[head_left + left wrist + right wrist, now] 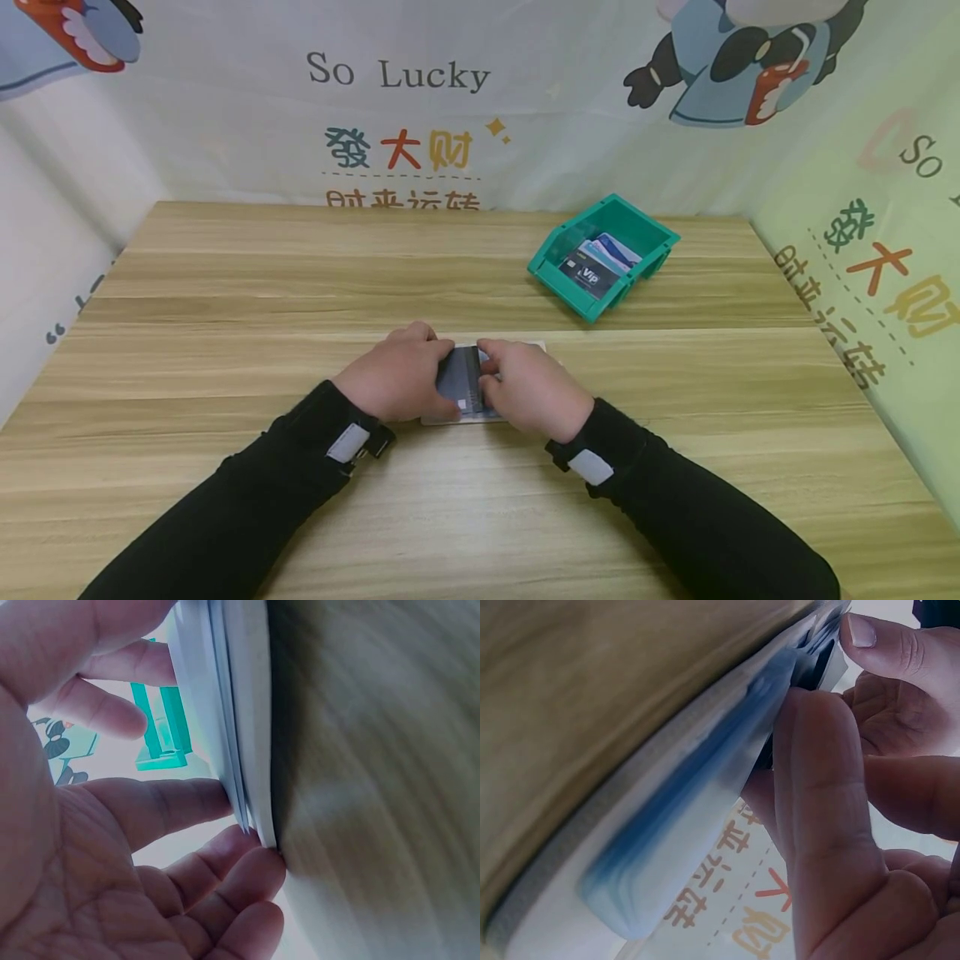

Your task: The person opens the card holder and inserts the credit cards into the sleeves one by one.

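Observation:
A grey card [454, 377] with a dark stripe lies over a flat pale slab [480, 419] on the table, between both hands. My left hand [397, 375] holds the card's left side, thumb at the near edge and fingers at the far edge. My right hand [536, 387] pinches at the card's right side with thumb and index finger. In the left wrist view, thin card edges [229, 712] lie close against the thicker slab [255, 727], fingertips right at their end. In the right wrist view, a blue-and-white card [682, 802] rests along the slab, partly behind the right fingers.
A green plastic bin [557, 292] stands at the back right, with several cards [592, 271] in it, one dark and marked Vip. The wooden table [262, 283] ends at a printed cloth backdrop [240, 125] behind and on both sides.

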The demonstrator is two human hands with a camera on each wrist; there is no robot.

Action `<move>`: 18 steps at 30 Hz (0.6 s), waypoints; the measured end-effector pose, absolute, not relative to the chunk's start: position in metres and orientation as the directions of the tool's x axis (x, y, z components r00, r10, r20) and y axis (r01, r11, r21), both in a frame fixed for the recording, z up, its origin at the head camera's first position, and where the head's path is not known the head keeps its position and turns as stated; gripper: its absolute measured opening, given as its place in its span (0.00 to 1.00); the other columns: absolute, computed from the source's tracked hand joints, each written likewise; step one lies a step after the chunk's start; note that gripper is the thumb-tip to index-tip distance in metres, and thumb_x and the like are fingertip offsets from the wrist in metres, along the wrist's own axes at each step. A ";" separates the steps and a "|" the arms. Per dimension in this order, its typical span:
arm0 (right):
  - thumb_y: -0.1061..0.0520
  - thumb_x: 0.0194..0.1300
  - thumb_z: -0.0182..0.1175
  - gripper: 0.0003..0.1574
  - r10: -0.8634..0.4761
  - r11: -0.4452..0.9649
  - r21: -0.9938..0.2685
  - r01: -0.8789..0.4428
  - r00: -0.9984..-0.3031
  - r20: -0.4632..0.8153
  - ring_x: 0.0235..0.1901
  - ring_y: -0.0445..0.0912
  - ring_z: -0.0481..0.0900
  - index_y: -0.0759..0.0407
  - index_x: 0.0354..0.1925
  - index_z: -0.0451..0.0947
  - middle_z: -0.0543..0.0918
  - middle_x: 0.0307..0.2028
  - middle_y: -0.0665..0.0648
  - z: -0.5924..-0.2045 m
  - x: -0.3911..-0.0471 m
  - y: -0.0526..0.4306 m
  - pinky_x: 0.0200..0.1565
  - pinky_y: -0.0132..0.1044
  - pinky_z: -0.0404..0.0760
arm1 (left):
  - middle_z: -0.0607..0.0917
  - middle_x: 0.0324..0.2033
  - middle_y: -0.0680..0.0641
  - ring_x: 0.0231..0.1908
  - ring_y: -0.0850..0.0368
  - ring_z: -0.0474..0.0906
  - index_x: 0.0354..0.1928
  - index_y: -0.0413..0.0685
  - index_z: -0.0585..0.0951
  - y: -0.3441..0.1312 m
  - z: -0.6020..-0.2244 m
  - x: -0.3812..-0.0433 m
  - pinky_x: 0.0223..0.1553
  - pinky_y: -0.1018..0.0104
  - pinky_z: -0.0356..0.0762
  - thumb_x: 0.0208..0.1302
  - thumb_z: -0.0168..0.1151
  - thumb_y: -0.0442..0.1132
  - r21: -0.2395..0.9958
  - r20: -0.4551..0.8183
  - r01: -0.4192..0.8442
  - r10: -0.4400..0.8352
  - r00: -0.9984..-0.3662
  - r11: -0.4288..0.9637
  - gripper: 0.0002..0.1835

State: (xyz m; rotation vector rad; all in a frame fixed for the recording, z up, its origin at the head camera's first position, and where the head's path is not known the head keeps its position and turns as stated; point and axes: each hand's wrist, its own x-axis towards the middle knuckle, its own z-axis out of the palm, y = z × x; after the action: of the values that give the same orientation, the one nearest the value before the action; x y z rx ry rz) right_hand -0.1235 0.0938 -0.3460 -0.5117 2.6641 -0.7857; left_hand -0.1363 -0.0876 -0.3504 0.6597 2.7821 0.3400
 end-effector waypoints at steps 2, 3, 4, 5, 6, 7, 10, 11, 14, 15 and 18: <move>0.58 0.68 0.52 0.30 -0.428 0.784 -0.565 -0.257 -0.883 -0.192 0.44 0.39 0.74 0.65 0.65 0.62 0.80 0.50 0.58 -0.346 -0.123 0.093 0.45 0.37 0.77 | 0.70 0.48 0.44 0.39 0.52 0.66 0.61 0.43 0.72 -0.088 -0.350 -0.136 0.35 0.63 0.72 0.42 0.71 0.59 0.282 -0.194 0.406 0.466 -0.863 0.869 0.44; 0.58 0.68 0.52 0.30 -0.434 0.782 -0.564 -0.263 -0.881 -0.191 0.45 0.39 0.74 0.65 0.65 0.62 0.80 0.50 0.58 -0.346 -0.123 0.093 0.46 0.37 0.77 | 0.70 0.48 0.44 0.39 0.52 0.66 0.61 0.43 0.72 -0.088 -0.350 -0.136 0.35 0.63 0.72 0.42 0.71 0.59 0.280 -0.193 0.406 0.465 -0.864 0.870 0.44; 0.58 0.68 0.51 0.30 -0.442 0.781 -0.561 -0.273 -0.877 -0.189 0.45 0.39 0.74 0.65 0.65 0.62 0.80 0.51 0.58 -0.346 -0.122 0.093 0.46 0.37 0.77 | 0.70 0.48 0.44 0.39 0.52 0.65 0.60 0.43 0.72 -0.088 -0.350 -0.136 0.35 0.63 0.72 0.42 0.71 0.59 0.277 -0.191 0.407 0.465 -0.864 0.870 0.44; 0.58 0.68 0.51 0.29 -0.448 0.781 -0.557 -0.280 -0.874 -0.188 0.46 0.39 0.73 0.65 0.65 0.62 0.79 0.51 0.58 -0.345 -0.122 0.093 0.47 0.38 0.76 | 0.69 0.47 0.45 0.39 0.52 0.65 0.60 0.43 0.73 -0.088 -0.350 -0.136 0.35 0.63 0.72 0.42 0.71 0.59 0.275 -0.189 0.407 0.465 -0.865 0.871 0.43; 0.58 0.69 0.51 0.29 -0.457 0.781 -0.552 -0.292 -0.870 -0.186 0.47 0.39 0.73 0.65 0.65 0.62 0.79 0.51 0.58 -0.345 -0.121 0.093 0.48 0.38 0.76 | 0.69 0.47 0.45 0.39 0.52 0.65 0.60 0.44 0.73 -0.088 -0.350 -0.135 0.36 0.63 0.72 0.42 0.71 0.59 0.275 -0.188 0.408 0.465 -0.865 0.870 0.43; 0.58 0.69 0.50 0.29 -0.466 0.781 -0.543 -0.307 -0.866 -0.181 0.48 0.39 0.73 0.66 0.65 0.63 0.79 0.52 0.58 -0.345 -0.121 0.093 0.49 0.39 0.76 | 0.69 0.47 0.45 0.39 0.52 0.65 0.60 0.43 0.73 -0.088 -0.350 -0.135 0.36 0.63 0.71 0.42 0.71 0.59 0.275 -0.186 0.409 0.465 -0.865 0.870 0.43; 0.58 0.69 0.50 0.27 -0.498 0.776 -0.523 -0.353 -0.851 -0.165 0.46 0.40 0.73 0.65 0.64 0.65 0.79 0.52 0.57 -0.345 -0.120 0.093 0.48 0.39 0.76 | 0.69 0.48 0.44 0.40 0.51 0.65 0.60 0.43 0.72 -0.088 -0.351 -0.135 0.37 0.62 0.71 0.43 0.70 0.59 0.278 -0.182 0.411 0.468 -0.865 0.868 0.43; 0.57 0.69 0.50 0.26 -0.507 0.775 -0.515 -0.366 -0.847 -0.161 0.45 0.40 0.73 0.64 0.64 0.65 0.79 0.52 0.56 -0.345 -0.119 0.093 0.48 0.39 0.76 | 0.69 0.48 0.44 0.40 0.51 0.65 0.61 0.43 0.72 -0.088 -0.351 -0.135 0.37 0.62 0.71 0.43 0.70 0.59 0.278 -0.182 0.411 0.467 -0.865 0.868 0.43; 0.57 0.70 0.50 0.26 -0.531 0.769 -0.499 -0.399 -0.833 -0.153 0.43 0.39 0.73 0.63 0.64 0.66 0.78 0.52 0.56 -0.346 -0.119 0.094 0.47 0.38 0.76 | 0.69 0.49 0.44 0.41 0.51 0.65 0.61 0.42 0.71 -0.088 -0.351 -0.135 0.38 0.61 0.71 0.43 0.70 0.59 0.281 -0.182 0.411 0.469 -0.865 0.867 0.44; 0.57 0.70 0.50 0.26 -0.537 0.766 -0.499 -0.404 -0.830 -0.152 0.43 0.39 0.73 0.63 0.64 0.65 0.78 0.52 0.56 -0.346 -0.120 0.094 0.47 0.38 0.76 | 0.69 0.49 0.44 0.41 0.51 0.65 0.61 0.43 0.72 -0.088 -0.351 -0.135 0.37 0.61 0.71 0.43 0.70 0.59 0.278 -0.181 0.412 0.468 -0.865 0.868 0.44; 0.57 0.70 0.50 0.26 -0.535 0.767 -0.502 -0.400 -0.830 -0.156 0.46 0.40 0.73 0.63 0.64 0.65 0.78 0.53 0.56 -0.344 -0.121 0.097 0.49 0.38 0.75 | 0.70 0.48 0.44 0.40 0.51 0.65 0.60 0.43 0.72 -0.088 -0.351 -0.135 0.37 0.61 0.70 0.42 0.70 0.59 0.270 -0.179 0.415 0.469 -0.865 0.869 0.44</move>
State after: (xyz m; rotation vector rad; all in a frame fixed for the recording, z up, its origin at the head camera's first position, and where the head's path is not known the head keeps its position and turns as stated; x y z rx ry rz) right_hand -0.1214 0.0967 -0.3443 -0.7250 2.6720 -0.6645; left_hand -0.1350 -0.0880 -0.3511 0.6737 2.8023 0.3276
